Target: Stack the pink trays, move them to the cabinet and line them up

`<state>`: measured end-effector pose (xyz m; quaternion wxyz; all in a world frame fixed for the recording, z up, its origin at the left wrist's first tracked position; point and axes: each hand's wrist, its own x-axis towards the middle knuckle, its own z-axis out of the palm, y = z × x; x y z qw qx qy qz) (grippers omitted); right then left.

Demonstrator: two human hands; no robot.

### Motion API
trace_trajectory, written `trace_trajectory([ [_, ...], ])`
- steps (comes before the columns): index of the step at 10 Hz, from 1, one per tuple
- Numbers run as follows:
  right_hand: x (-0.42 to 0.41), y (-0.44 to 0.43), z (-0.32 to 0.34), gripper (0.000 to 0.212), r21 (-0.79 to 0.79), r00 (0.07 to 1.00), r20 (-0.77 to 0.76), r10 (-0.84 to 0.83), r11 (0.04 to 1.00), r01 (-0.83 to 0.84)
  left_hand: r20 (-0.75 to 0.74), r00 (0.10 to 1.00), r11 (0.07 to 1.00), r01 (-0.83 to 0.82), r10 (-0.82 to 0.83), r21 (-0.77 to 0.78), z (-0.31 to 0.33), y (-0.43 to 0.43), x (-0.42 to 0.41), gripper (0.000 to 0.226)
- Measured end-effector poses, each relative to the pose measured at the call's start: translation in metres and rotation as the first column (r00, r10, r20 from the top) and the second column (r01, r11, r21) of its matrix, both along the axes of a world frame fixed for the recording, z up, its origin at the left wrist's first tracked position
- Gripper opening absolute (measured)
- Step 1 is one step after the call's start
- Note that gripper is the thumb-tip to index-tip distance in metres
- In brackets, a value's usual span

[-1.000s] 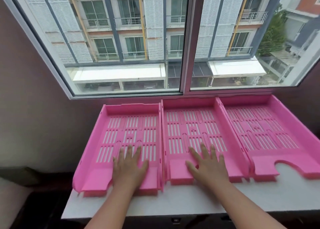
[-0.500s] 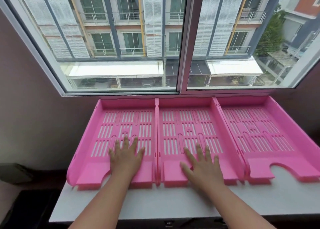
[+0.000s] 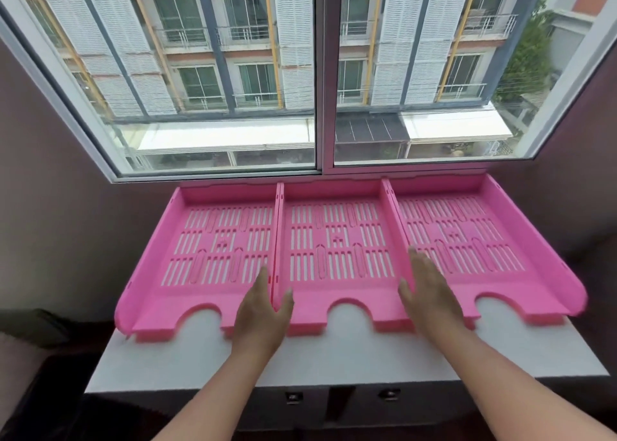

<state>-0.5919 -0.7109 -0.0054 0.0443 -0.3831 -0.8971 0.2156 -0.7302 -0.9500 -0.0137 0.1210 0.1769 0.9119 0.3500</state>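
Three pink slotted trays lie side by side on the white cabinet top [image 3: 334, 357], backs against the window sill: left tray [image 3: 217, 240], middle tray [image 3: 337, 240], right tray [image 3: 467, 237]. My left hand [image 3: 263, 310] stands edge-on over the wall between the left and middle trays, fingers on the left side, thumb on the middle tray's side. My right hand [image 3: 427, 293] stands edge-on at the wall between the middle and right trays. Both hands have their fingers apart and hold nothing.
A large sliding window [image 3: 320, 73] rises right behind the trays. Dark walls close in on both sides. The left tray's front corner overhangs the cabinet's left edge. Two small locks [image 3: 293, 397] sit on the cabinet front below.
Both hands have lifted off the tray floors and moved right, turning edge-on at the two walls of the middle tray. The trays now sit flush in one row.
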Motion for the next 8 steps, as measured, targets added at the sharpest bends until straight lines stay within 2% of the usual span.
trace_trajectory([
  [1,-0.001,0.002,-0.010,0.066,-0.131,0.997,-0.076,-0.031,0.991,0.021,-0.048,0.997,0.998,-0.054,0.052,-0.030,-0.006,0.009,0.005,0.069],
  [3,-0.004,0.009,-0.026,0.067,-0.136,0.991,-0.128,-0.047,0.990,0.029,-0.046,0.994,0.992,-0.102,0.099,-0.070,-0.011,0.014,0.002,0.065],
  [4,-0.005,0.014,-0.026,0.069,-0.070,0.997,-0.081,0.008,0.997,-0.013,-0.012,0.996,0.993,-0.086,0.085,-0.076,-0.009,0.015,0.001,0.067],
  [5,-0.005,0.018,-0.014,0.070,-0.107,0.996,-0.002,0.093,0.990,-0.093,0.075,0.996,0.992,-0.027,0.037,-0.126,0.003,0.013,-0.001,0.072],
  [6,0.004,0.021,0.005,0.066,-0.121,0.972,0.085,0.220,0.970,-0.209,-0.040,0.998,0.973,0.033,-0.044,-0.230,0.017,0.007,0.008,0.077],
  [7,0.018,0.006,0.029,0.061,-0.037,0.958,0.125,0.257,0.966,-0.254,-0.321,0.931,0.947,0.070,-0.176,-0.315,0.029,-0.006,0.018,0.072],
  [8,0.031,-0.013,0.035,0.061,0.071,0.969,0.068,0.239,0.967,-0.244,-0.483,0.819,0.922,0.134,-0.309,-0.363,0.024,-0.015,0.026,0.059],
])
